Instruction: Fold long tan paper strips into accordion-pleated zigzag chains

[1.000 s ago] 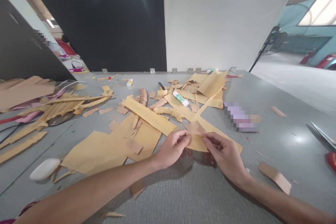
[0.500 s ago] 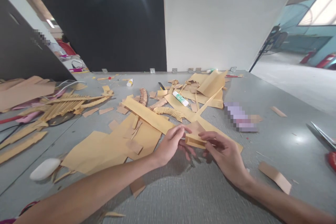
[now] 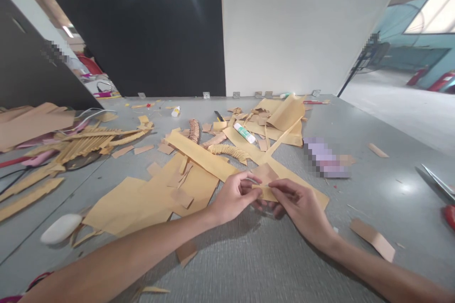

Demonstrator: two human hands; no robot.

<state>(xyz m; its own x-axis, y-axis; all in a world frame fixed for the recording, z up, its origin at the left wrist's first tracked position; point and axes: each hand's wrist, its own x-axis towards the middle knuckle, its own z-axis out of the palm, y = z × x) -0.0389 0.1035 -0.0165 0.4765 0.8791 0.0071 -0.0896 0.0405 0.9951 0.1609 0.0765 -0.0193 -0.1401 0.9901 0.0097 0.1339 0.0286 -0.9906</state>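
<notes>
Between my two hands is a small folded piece of yellow-brown paper (image 3: pixel 267 193). My left hand (image 3: pixel 237 195) pinches its left end, thumb on the near side and fingers behind. At the right end my right hand (image 3: pixel 295 199) grips it the same way, with the thumb along the upper edge. Both hands are a little above the grey table (image 3: pixel 227 265), and the fingers behind the paper are partly hidden. Just beyond them lies a brown paper scrap (image 3: pixel 266 173). A long folded yellow paper strip (image 3: pixel 201 155) reaches toward my left hand from the upper left.
Beyond my hands lie a glue stick (image 3: pixel 244 133), a box cutter (image 3: pixel 219 117) and pleated paper strips (image 3: pixel 229 151). Larger paper sheets (image 3: pixel 131 203) spread to the left, near a white computer mouse (image 3: pixel 61 228). Scissors (image 3: pixel 439 184) rest at the right edge. Upright panels (image 3: pixel 284 28) stand behind.
My left thumb has come down onto the near face of the folded paper, and the fingers of both hands have closed in on it. The paper now appears flatter.
</notes>
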